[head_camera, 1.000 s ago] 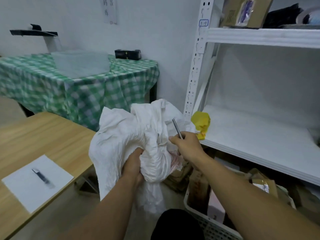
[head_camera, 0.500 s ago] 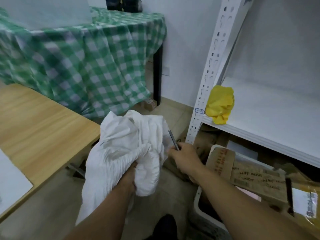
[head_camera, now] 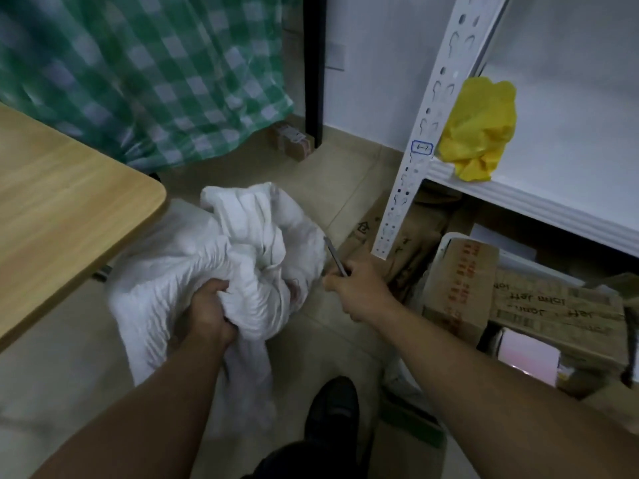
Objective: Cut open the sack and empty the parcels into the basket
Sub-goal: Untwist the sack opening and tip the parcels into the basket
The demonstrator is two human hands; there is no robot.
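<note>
A crumpled white sack (head_camera: 249, 243) hangs low over the floor in the middle of the view. My left hand (head_camera: 207, 312) is shut on a bunch of its fabric from below. My right hand (head_camera: 356, 288) holds a thin grey cutter (head_camera: 334, 255), blade pointing up, just right of the sack and apart from it. At the lower right stands a white basket (head_camera: 442, 247) with several brown cardboard parcels (head_camera: 553, 305) in it. The sack's inside is hidden by folds.
A wooden table (head_camera: 69, 209) juts in from the left, its rounded corner close to the sack. A white metal shelf post (head_camera: 422, 133) rises right of the sack, with a yellow bag (head_camera: 477, 129) on the shelf. A green checked tablecloth (head_camera: 138, 74) hangs behind. My dark shoe (head_camera: 332, 406) is below.
My view has tilted down toward the floor and the sack has come lower with my left hand. My right hand with the cutter has drifted slightly right, away from the sack.
</note>
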